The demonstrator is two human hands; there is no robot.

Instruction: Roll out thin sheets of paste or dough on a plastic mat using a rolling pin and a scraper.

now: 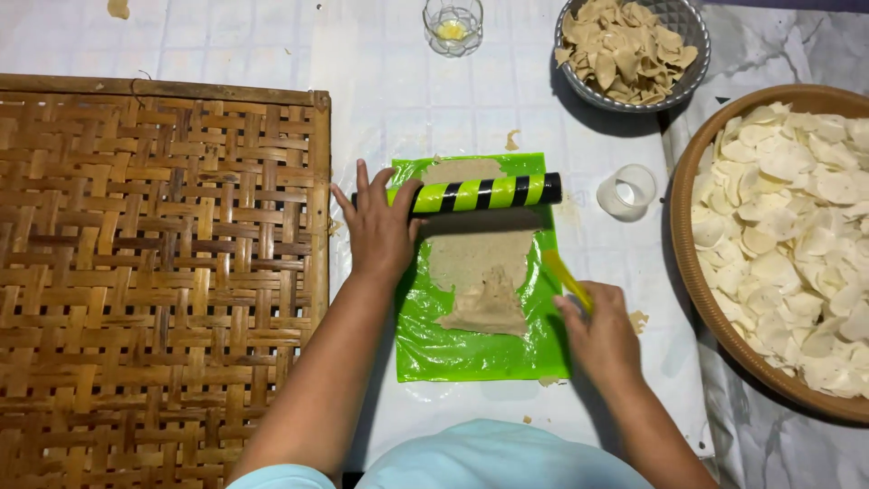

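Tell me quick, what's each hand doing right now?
Left hand: open, fingers resting on the green-and-black striped roller.
Right hand: closed, holding a thin yellow flat tool.

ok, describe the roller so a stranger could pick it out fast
Start at the bright green sheet in the table's middle. Across its far end lies the rolling pin, under the left hand. It is the only striped thing there: green and black bands.

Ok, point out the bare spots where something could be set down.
Free: the woven bamboo tray, and tablecloth between it and the small glass. Crowded: around the green sheet, both hands, white cup and chip baskets.
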